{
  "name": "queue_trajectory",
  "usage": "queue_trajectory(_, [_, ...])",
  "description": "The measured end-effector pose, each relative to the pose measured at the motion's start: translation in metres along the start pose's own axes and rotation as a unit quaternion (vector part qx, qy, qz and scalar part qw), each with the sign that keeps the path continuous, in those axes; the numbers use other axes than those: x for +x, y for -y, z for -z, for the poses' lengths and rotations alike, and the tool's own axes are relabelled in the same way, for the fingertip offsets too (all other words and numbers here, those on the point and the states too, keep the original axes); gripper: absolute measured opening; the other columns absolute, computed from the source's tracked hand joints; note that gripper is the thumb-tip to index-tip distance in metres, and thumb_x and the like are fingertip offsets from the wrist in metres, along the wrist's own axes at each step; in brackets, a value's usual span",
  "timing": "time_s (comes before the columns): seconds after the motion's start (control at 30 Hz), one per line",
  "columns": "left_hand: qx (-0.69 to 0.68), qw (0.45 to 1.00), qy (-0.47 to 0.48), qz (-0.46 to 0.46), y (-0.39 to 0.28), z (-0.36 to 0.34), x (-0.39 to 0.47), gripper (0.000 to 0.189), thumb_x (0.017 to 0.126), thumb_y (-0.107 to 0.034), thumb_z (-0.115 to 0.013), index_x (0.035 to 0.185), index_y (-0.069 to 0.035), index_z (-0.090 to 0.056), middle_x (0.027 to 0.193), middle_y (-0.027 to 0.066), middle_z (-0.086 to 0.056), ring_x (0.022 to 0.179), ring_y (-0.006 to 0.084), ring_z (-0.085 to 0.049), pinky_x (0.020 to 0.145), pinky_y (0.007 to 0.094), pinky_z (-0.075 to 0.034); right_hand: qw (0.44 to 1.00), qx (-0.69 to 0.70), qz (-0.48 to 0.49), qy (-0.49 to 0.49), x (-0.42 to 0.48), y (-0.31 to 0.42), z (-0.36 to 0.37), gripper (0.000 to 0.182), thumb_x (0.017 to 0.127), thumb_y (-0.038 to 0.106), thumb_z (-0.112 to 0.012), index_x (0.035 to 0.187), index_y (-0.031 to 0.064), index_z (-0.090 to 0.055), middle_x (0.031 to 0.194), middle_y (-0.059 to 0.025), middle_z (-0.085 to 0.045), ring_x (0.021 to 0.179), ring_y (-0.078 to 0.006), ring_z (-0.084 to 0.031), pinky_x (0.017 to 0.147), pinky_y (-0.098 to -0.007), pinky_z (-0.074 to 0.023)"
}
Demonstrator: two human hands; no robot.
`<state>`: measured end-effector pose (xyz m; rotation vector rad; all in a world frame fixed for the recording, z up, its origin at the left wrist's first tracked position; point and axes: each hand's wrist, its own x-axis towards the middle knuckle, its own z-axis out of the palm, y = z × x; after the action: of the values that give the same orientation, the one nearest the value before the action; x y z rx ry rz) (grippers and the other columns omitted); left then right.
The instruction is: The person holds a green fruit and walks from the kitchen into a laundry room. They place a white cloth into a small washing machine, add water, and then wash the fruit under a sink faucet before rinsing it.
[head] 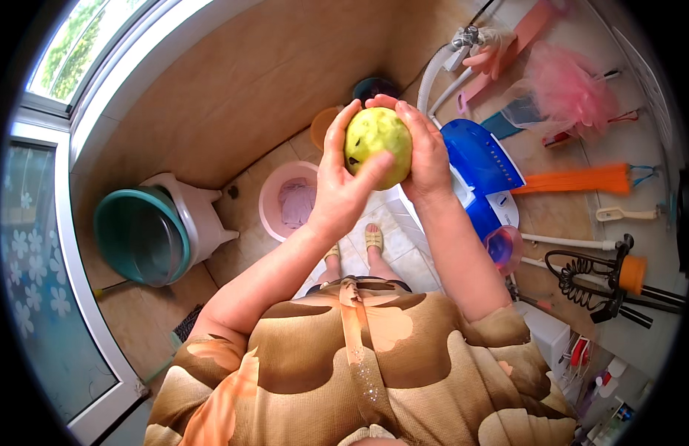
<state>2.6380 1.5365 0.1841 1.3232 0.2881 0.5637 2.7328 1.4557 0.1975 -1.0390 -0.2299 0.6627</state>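
Observation:
A round, bumpy yellow-green fruit (378,142) with a few dark spots is held up between both hands, above the floor and the feet. My left hand (344,173) is not the one on the picture's right: that is my right hand (425,148), which presses its palm and fingers along the fruit's right side. On the fruit's left side my left hand curls its fingers, with its thumb lying across the lower front. The fruit's far underside is hidden.
A pink basin (269,203) holding cloth stands on the tiled floor. Left of it, a teal basin (102,240) leans against a white plastic stool (202,228). A blue-lidded white appliance (478,156) is at right, near a pink bath puff (573,89) on the wall.

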Motion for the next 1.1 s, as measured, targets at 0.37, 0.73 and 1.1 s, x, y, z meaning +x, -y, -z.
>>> queue_trajectory(0.37, [-0.37, 0.86, -0.012, 0.351, 0.011, 0.027, 0.021, 0.038, 0.096, -0.039, -0.042, 0.107, -0.006, -0.057, 0.101, 0.0099, -0.063, 0.089, 0.0219, -0.062, 0.08, 0.0365, -0.051, 0.808, -0.435, 0.396, 0.027, -0.034, -0.023, -0.01, 0.04, 0.08, 0.023, -0.067, 0.114, 0.0026, -0.059, 0.112, -0.013, -0.061, 0.105, -0.021, -0.057, 0.092, -0.0314, -0.0434])
queue_trajectory(0.73, [0.005, 0.998, -0.027, -0.048, 0.014, 0.014, -0.001, 0.037, 0.092, -0.025, -0.045, 0.117, 0.001, -0.055, 0.122, 0.0123, -0.055, 0.108, 0.0222, -0.053, 0.095, 0.0327, -0.041, 0.988, -0.079, 0.086, -0.097, -0.032, -0.034, -0.018, 0.037, 0.087, 0.028, -0.063, 0.113, 0.0019, -0.059, 0.105, -0.0055, -0.06, 0.096, -0.0122, -0.057, 0.088, -0.0261, -0.0444])
queue_trajectory(1.1, [0.003, 0.998, -0.044, -0.044, 0.014, -0.016, -0.01, 0.046, 0.09, -0.029, -0.058, 0.126, -0.003, -0.049, 0.119, 0.0101, -0.053, 0.109, 0.0173, -0.049, 0.095, 0.0298, -0.039, 0.992, 0.043, 0.053, -0.108, -0.026, -0.012, -0.004, 0.026, 0.089, 0.026, -0.063, 0.102, 0.0034, -0.063, 0.092, -0.004, -0.064, 0.087, -0.0091, -0.06, 0.077, -0.0232, -0.0481])
